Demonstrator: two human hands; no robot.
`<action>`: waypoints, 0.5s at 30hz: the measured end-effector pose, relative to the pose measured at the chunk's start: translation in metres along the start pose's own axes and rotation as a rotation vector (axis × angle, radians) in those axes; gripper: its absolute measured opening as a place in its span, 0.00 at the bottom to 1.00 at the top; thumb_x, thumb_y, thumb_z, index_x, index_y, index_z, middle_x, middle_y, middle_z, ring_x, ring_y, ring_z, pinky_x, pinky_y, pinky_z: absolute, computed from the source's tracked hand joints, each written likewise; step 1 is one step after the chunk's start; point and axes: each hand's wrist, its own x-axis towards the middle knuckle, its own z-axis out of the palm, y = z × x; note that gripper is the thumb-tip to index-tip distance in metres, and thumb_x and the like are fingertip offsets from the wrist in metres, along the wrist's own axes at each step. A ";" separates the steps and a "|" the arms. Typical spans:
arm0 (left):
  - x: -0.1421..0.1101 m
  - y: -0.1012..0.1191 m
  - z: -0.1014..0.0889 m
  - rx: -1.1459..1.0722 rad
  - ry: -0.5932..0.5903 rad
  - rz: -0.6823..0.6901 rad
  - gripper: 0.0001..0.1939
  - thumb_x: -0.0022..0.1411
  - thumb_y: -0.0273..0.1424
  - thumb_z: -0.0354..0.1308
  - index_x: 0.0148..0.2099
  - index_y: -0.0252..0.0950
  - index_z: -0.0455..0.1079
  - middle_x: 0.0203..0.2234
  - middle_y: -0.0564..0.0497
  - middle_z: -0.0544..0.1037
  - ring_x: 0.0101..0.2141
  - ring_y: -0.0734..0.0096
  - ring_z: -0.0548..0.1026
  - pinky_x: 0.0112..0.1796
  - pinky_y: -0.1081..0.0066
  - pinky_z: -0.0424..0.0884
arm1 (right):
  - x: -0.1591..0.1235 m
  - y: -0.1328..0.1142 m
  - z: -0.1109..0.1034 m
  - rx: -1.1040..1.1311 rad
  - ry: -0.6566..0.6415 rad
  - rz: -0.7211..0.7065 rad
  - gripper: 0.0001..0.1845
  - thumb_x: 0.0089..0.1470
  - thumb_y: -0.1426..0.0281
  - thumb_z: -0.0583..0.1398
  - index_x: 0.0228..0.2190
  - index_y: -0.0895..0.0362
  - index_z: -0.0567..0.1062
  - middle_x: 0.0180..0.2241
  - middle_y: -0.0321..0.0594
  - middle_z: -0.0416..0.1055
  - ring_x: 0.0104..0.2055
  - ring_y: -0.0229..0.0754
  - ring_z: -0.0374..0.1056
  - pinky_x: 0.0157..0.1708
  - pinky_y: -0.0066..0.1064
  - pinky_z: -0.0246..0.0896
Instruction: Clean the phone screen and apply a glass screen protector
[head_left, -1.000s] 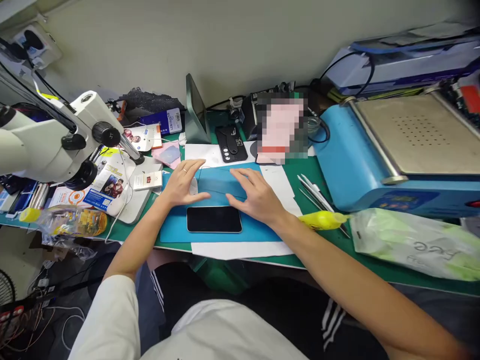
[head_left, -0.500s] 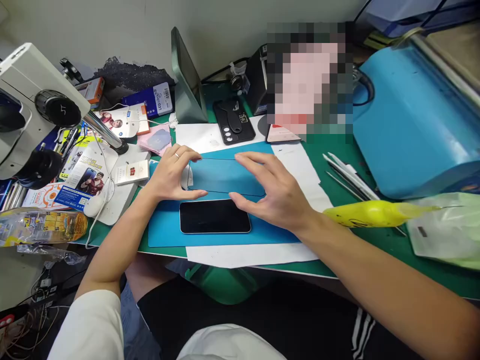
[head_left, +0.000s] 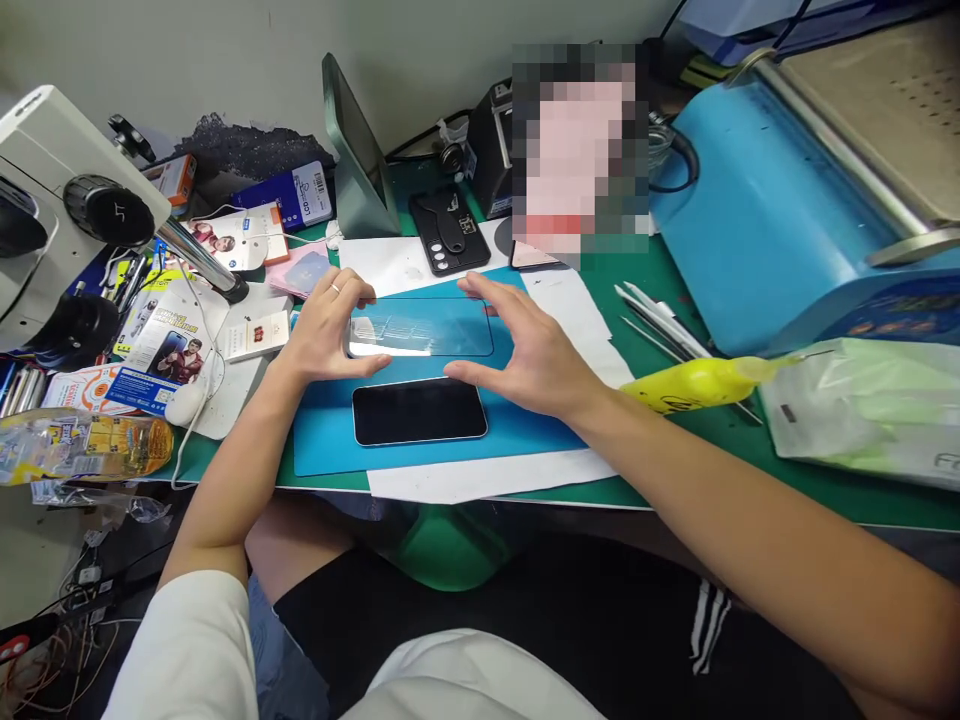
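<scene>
A clear glass screen protector (head_left: 421,327) with a thin dark border spans the space between my hands, above the blue mat. My left hand (head_left: 334,325) holds its left end, fingers at the far edge and thumb at the near edge. Around the right end, my right hand (head_left: 529,345) has its fingers and thumb spread apart; any contact with the glass is hard to make out. Below the glass, a phone (head_left: 420,412) with a dark screen lies face up on the blue mat (head_left: 322,455).
A microscope (head_left: 112,205) stands at left among boxes and a bottle (head_left: 90,445). Behind the mat are a black phone case (head_left: 450,230) and a grey-green stand (head_left: 364,150). Tweezers (head_left: 660,320), a yellow squeeze bottle (head_left: 697,383) and a blue machine (head_left: 750,210) are at right.
The glass has shifted slightly left with my left hand and now shows a bright reflection. My right hand's fingers have spread a little. The camera view has turned somewhat right.
</scene>
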 end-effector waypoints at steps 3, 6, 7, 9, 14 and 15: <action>-0.001 -0.001 0.000 -0.024 0.005 -0.009 0.34 0.57 0.67 0.54 0.45 0.40 0.65 0.37 0.46 0.72 0.39 0.53 0.71 0.41 0.53 0.69 | 0.001 0.002 0.001 0.012 0.003 0.010 0.49 0.54 0.47 0.68 0.69 0.48 0.60 0.59 0.49 0.73 0.60 0.58 0.70 0.57 0.57 0.70; -0.003 -0.001 0.001 -0.061 -0.011 -0.016 0.33 0.58 0.66 0.53 0.45 0.41 0.66 0.37 0.45 0.72 0.39 0.53 0.70 0.41 0.54 0.69 | 0.002 0.004 0.002 0.045 0.023 0.000 0.44 0.55 0.45 0.66 0.66 0.50 0.65 0.55 0.49 0.76 0.56 0.57 0.72 0.51 0.54 0.73; -0.004 -0.001 0.001 -0.071 -0.016 -0.020 0.33 0.58 0.66 0.54 0.45 0.41 0.66 0.37 0.45 0.72 0.39 0.53 0.70 0.41 0.54 0.69 | 0.002 0.004 0.003 0.058 0.027 -0.005 0.44 0.54 0.44 0.66 0.65 0.50 0.67 0.54 0.48 0.76 0.56 0.57 0.72 0.50 0.52 0.73; -0.006 -0.001 0.003 -0.084 -0.021 -0.024 0.33 0.58 0.66 0.54 0.45 0.41 0.67 0.38 0.44 0.73 0.39 0.53 0.70 0.41 0.53 0.69 | 0.002 0.005 0.003 0.075 0.034 -0.014 0.43 0.55 0.42 0.65 0.64 0.49 0.68 0.53 0.48 0.76 0.55 0.56 0.72 0.48 0.50 0.73; -0.012 -0.002 0.008 -0.107 -0.030 -0.008 0.36 0.60 0.69 0.47 0.43 0.41 0.68 0.37 0.44 0.74 0.38 0.54 0.71 0.42 0.54 0.68 | 0.004 -0.001 0.008 0.002 0.064 -0.065 0.40 0.58 0.39 0.59 0.62 0.49 0.69 0.50 0.46 0.77 0.53 0.55 0.72 0.50 0.52 0.72; -0.013 -0.003 0.008 -0.116 -0.033 -0.001 0.37 0.61 0.70 0.44 0.43 0.40 0.68 0.37 0.44 0.75 0.38 0.54 0.71 0.42 0.54 0.68 | 0.005 -0.004 0.009 -0.012 0.064 -0.072 0.39 0.59 0.39 0.57 0.62 0.49 0.70 0.48 0.46 0.77 0.52 0.55 0.72 0.49 0.53 0.71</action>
